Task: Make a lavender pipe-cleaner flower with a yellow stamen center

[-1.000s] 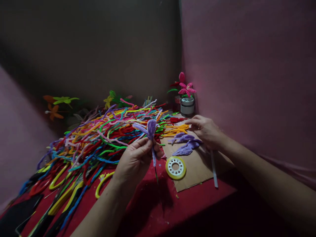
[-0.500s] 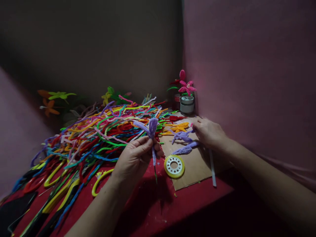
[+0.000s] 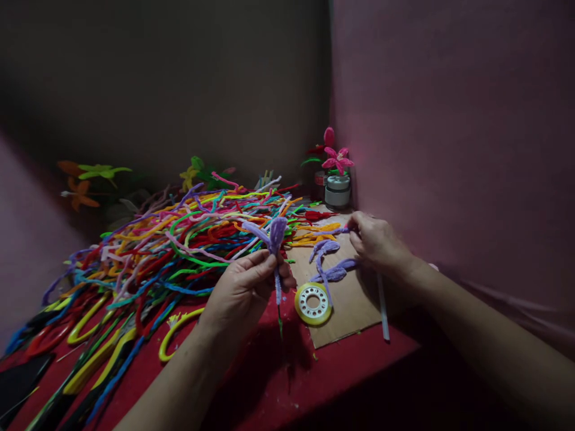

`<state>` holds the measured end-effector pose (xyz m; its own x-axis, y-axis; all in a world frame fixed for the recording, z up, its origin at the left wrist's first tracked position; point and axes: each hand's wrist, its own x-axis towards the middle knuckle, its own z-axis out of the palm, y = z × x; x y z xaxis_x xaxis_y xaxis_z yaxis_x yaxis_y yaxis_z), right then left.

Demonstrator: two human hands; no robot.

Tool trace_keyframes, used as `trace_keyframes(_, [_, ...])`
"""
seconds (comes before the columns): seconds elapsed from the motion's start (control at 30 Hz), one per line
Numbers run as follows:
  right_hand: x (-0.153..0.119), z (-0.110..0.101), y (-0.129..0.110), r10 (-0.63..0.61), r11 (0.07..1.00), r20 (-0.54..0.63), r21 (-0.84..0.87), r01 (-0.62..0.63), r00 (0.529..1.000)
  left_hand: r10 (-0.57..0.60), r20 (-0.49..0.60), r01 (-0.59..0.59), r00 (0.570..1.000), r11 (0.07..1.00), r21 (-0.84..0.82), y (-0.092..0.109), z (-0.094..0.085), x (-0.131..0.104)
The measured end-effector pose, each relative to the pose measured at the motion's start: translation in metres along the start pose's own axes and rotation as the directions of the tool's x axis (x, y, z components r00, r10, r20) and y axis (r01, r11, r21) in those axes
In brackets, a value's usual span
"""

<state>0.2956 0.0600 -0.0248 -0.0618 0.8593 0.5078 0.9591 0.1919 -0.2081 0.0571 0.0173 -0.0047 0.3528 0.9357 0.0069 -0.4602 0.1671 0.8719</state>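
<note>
My left hand (image 3: pixel 251 284) is closed around the stem of a purple pipe-cleaner flower (image 3: pixel 277 233), its petals pointing up. Below the fingers the wrapped stem thins to a dark green tip. At the right, my right hand (image 3: pixel 375 239) pinches the end of a purple pipe-cleaner petal (image 3: pixel 340 230) above the cardboard (image 3: pixel 345 311); the hand hides part of it. Loose purple petals (image 3: pixel 332 273) lie on the cardboard just left of that hand. A yellow-rimmed tape roll (image 3: pixel 313 303) rests on the cardboard's left edge.
A heaped pile of coloured pipe cleaners (image 3: pixel 179 233) covers the left of the red table. Pliers (image 3: pixel 96 365) and yellow-handled scissors (image 3: pixel 168 341) lie in front. A glue stick (image 3: pixel 384 308) is beside the right wrist. Pink flowers (image 3: pixel 338 158) stand in a grey pot (image 3: pixel 337 191) behind.
My right hand has lifted one purple petal slightly up and away from the others. Another purple piece has shifted, its tail now reaching the tape roll. My left hand keeps its hold.
</note>
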Motion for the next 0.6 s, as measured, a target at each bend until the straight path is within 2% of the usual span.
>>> trace_keyframes(0.13, [-0.003, 0.000, -0.002, -0.037, 0.970, 0.081, 0.242, 0.016, 0.996, -0.003, -0.008, 0.003, 1.000, 1.000, 0.006, 0.000, 0.000, 0.000])
trace_keyframes(0.2, [-0.006, -0.003, -0.002, -0.093, 0.962, 0.140, 0.269, 0.053, 0.986, -0.002, -0.010, 0.002, 1.000, 1.000, 0.012, 0.000, 0.000, 0.000])
trace_keyframes(0.3, [-0.013, -0.005, -0.002, -0.272, 0.954, 0.262, 0.202, 0.223, 0.926, -0.002, -0.010, 0.002, 1.000, 1.000, 0.025, 0.000, -0.001, -0.001])
trace_keyframes(0.37, [-0.018, -0.004, -0.003, -0.339, 0.941, 0.317, 0.120, 0.317, 0.886, -0.004, -0.010, 0.004, 1.000, 1.000, 0.024, -0.001, -0.001, -0.001])
trace_keyframes(0.5, [-0.024, 0.003, -0.004, -0.335, 0.925, 0.325, -0.066, 0.375, 0.884, -0.007, -0.008, 0.007, 1.000, 1.000, 0.002, -0.001, 0.000, -0.001])
trace_keyframes(0.6, [-0.024, 0.002, -0.005, -0.308, 0.922, 0.255, -0.157, 0.353, 0.917, -0.007, -0.010, 0.007, 1.000, 1.000, 0.006, -0.001, 0.001, 0.000])
